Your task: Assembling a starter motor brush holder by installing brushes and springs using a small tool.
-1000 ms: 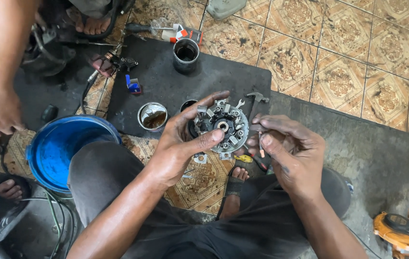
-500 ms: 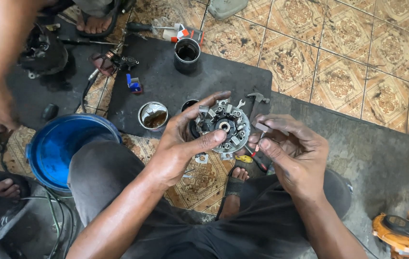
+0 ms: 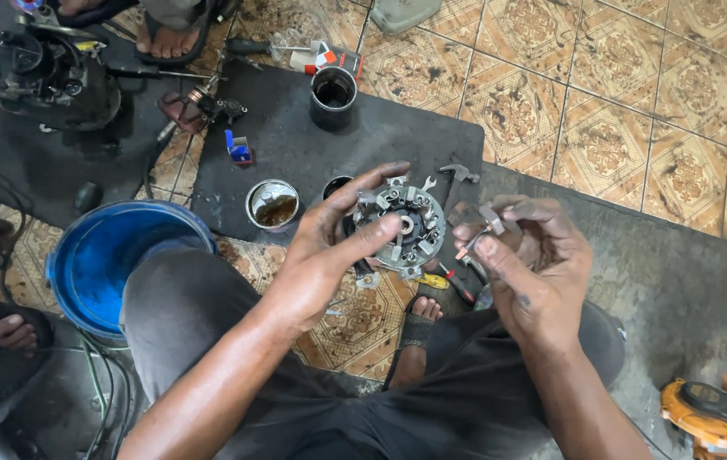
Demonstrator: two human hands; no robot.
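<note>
- The left hand (image 3: 321, 255) holds a round metal part (image 3: 403, 228) upright over the knees, thumb pressed across its face and fingers curled round the top edge, clamped on it.
- The part is a greasy disc with small fittings set round a centre hole; it hangs above the edge of the dark mat (image 3: 295, 145), just in front of the person's sandalled foot (image 3: 414, 336).
- The right hand (image 3: 529, 264) is just beside the disc, fingers pinched together on a small metal piece (image 3: 489, 220); I cannot tell exactly what the piece is.
- On the mat, near the left hand, stands an open tin (image 3: 273, 204) with brownish stuff inside, and farther up a black cup (image 3: 333, 96).
- A blue bucket (image 3: 112, 260) stands on the floor against the person's left knee.
- A yellow-handled tool (image 3: 434, 280) lies on the tiled floor (image 3: 619, 102) under the disc.
- An engine block (image 3: 57, 77) sits top left, with another person's foot (image 3: 167, 38) by it.
- An orange power tool (image 3: 721, 409) lies at the bottom right.
</note>
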